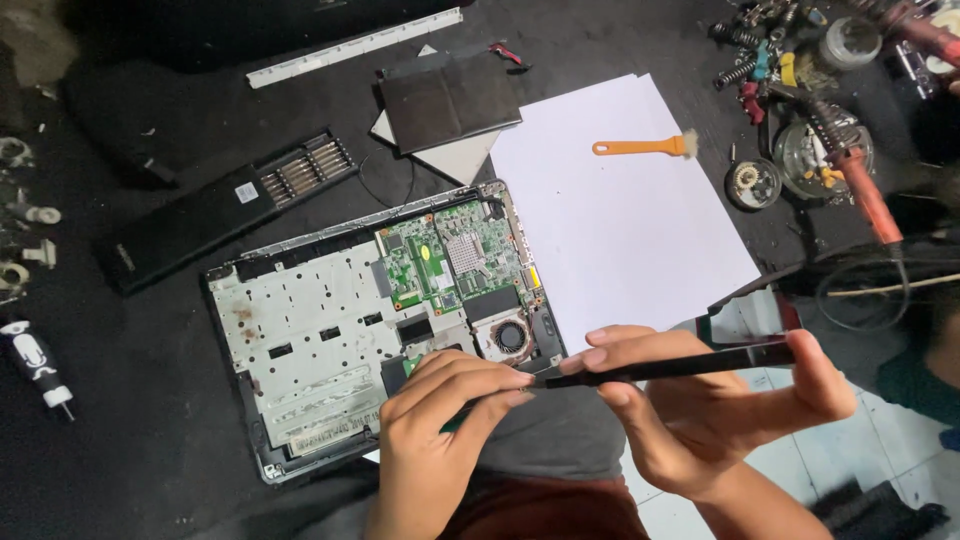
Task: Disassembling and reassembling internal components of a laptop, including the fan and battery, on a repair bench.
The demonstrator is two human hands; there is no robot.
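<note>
Tweezers [680,366] lay nearly level across the right hand [720,400], pinched shut in its fingers with tips pointing left to the left hand [440,420] (fingers curled closed on something small and green) at the open laptop [330,330] near edge.

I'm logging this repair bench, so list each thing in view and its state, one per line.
Opened grey laptop chassis: keyboard off, green circuit board and fan exposed.
Green circuit board: seated in the chassis, uncovered.
Long black flat tool: held level by both hands.
Left hand: pinching the tool's tip.
Right hand: gripping the tool's shaft.
Orange-handled brush: lying on white paper sheet.
Black screwdriver-bit case: open.
</note>
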